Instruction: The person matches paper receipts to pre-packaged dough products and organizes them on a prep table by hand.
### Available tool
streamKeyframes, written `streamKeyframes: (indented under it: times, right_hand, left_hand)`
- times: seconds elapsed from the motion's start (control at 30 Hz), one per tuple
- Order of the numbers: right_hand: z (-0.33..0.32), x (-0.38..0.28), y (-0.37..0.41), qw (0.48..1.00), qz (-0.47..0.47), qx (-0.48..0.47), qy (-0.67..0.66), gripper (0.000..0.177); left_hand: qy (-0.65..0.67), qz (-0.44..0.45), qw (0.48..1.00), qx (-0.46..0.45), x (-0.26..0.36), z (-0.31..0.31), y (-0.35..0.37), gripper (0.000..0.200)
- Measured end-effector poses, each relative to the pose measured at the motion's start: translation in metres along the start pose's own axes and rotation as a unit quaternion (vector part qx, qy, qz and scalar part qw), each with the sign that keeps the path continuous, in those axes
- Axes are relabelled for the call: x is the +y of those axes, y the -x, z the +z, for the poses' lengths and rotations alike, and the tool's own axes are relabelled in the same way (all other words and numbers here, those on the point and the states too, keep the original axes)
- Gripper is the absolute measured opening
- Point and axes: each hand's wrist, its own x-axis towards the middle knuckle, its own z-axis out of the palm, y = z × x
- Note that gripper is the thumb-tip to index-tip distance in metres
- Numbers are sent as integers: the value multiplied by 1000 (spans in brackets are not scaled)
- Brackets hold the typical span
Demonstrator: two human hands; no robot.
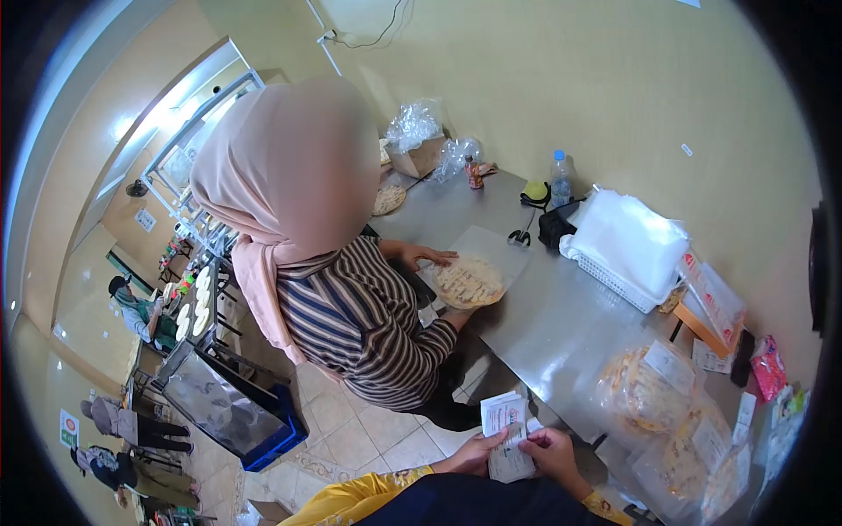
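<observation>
Low in the view, my left hand [474, 452] grips a small stack of printed paper slips [509, 460] by its left side. My right hand [556, 455] pinches the same slips at their right edge, fingers closed. One slip fans out above the others. To the right of my hands, several bagged pizzas [645, 394] with white printed slips on them lie on the metal table [548, 329]. Across from me, a co-worker [360, 307] in a striped top holds a pizza [469, 282] in a clear plastic bag at the table's edge.
A white basket [610, 278] holds a stack of clear plastic bags. Scissors [521, 232], a water bottle [560, 180] and a small sauce bottle [474, 174] stand or lie along the wall side. A pink packet [767, 368] is at far right. Other people work at the left.
</observation>
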Motion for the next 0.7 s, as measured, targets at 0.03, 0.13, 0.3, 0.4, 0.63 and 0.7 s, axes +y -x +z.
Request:
streamKeyframes:
  times: [0.03, 0.13, 0.3, 0.4, 0.63, 0.7]
  right_hand:
    - [4, 1, -2, 1000, 1, -2, -17, 21]
    - [16, 7, -17, 999, -5, 4, -47, 20]
    - [46, -10, -34, 998, -16, 62, 2, 22]
    - [60, -11, -39, 998, -15, 67, -5, 23]
    - [85, -7, -45, 988, 45, 62, -135, 23]
    - [94, -4, -47, 979, 36, 85, -180, 21]
  left_hand:
    - [-7, 1, 1000, 0, 6, -4, 0, 48]
    - [-25, 8, 1000, 4, 22, -14, -4, 46]
    - [-27, 11, 999, -23, 50, -26, -3, 45]
    - [-30, -4, 999, -27, 64, -35, -2, 45]
    - [-52, -32, 997, -48, 81, -57, -1, 44]
    - [-58, -33, 997, -49, 86, -55, 5, 43]
